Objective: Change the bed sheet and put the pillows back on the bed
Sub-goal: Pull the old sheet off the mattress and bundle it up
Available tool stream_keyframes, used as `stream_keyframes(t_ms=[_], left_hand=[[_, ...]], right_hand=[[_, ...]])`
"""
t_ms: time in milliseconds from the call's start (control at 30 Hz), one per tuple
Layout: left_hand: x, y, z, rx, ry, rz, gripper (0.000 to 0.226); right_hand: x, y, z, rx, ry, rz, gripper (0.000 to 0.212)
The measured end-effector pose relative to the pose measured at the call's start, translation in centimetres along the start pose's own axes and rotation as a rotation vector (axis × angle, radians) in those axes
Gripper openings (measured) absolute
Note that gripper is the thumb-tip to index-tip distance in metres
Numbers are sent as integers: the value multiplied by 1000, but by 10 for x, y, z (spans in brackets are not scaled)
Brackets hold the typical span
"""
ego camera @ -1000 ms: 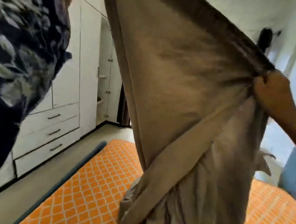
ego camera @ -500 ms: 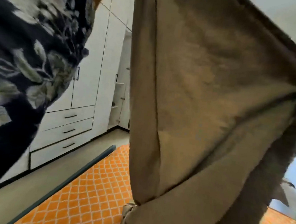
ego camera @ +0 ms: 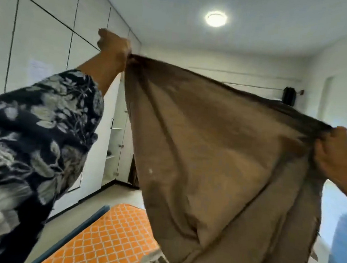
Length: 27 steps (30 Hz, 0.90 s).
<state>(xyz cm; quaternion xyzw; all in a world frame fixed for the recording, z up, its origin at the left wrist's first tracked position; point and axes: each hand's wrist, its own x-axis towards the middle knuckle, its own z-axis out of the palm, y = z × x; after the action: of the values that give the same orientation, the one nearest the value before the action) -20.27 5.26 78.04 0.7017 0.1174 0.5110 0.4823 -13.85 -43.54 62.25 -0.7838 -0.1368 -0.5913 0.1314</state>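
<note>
A brown bed sheet (ego camera: 219, 157) hangs spread in the air between my two raised hands. My left hand (ego camera: 113, 45) grips one top corner high up, near the wardrobe. My right hand (ego camera: 333, 153) grips the other top corner, lower and to the right. The sheet's lower part drapes down in folds onto the mattress (ego camera: 111, 237), which has an orange cover with a white lattice pattern. No pillows are in view.
White wardrobe doors (ego camera: 41, 40) line the left wall, with a strip of floor (ego camera: 98, 202) between them and the bed's dark blue edge (ego camera: 87, 220). A light blue object (ego camera: 345, 249) stands at the right. A ceiling lamp (ego camera: 216, 18) is lit.
The view has tilted upward, showing the ceiling. Both hands have lifted and spread apart, so the sheet is stretched wider; my left hand, hidden before, is visible at the top corner.
</note>
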Motion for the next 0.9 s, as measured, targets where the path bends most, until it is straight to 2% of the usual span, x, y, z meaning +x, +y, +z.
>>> stream_keyframes(t_ms=[33, 67, 133, 167, 200, 233, 267, 333, 400, 433, 500, 633, 700, 767, 800, 900], left_hand=[[-9, -8, 5, 156, -43, 26, 52], [-17, -17, 7, 179, -84, 10, 51], [-29, -43, 11, 157, -155, -146, 45], [-37, -58, 9, 154, -179, -156, 40], [-42, -69, 9, 163, -161, -166, 36], [-50, -79, 9, 154, -139, -120, 40], [-63, -84, 10, 128, -132, -169, 44], [-62, -86, 12, -33, -179, -229, 44], [-55, -84, 16, -55, -130, -234, 44], [-53, -82, 17, -85, -118, -302, 44], [-63, -72, 18, -137, -145, -329, 26], [-90, -65, 25, -113, -210, -306, 11], [-100, -67, 25, -77, -261, -249, 12], [-110, -66, 28, -8, -363, -144, 12], [-117, -63, 30, 48, -431, -81, 20], [-140, -56, 36, 247, -602, 152, 29]], right_hand=[[-20, -2, -7, 74, -135, -24, 42], [-36, -6, -10, 119, -277, -87, 37], [-94, -14, -16, 166, -637, -268, 33], [-120, -14, -24, 198, -826, -269, 32], [-139, -7, -29, 245, -946, -260, 32], [-148, -6, -37, 309, -980, -225, 31], [-152, -2, -44, 385, -947, -162, 26], [-152, 5, -51, 540, -778, -49, 9], [-148, 13, -49, 593, -574, 33, 57], [-148, 14, -48, 559, -558, 86, 74], [-152, 9, -49, 515, -500, 138, 82], [-160, 6, -49, 564, -358, 253, 72], [-162, 15, -45, 584, -285, 335, 68], [-163, 34, -42, 545, -256, 405, 66], [-162, 46, -40, 519, -227, 436, 61], [-161, 73, -43, 412, -213, 546, 38]])
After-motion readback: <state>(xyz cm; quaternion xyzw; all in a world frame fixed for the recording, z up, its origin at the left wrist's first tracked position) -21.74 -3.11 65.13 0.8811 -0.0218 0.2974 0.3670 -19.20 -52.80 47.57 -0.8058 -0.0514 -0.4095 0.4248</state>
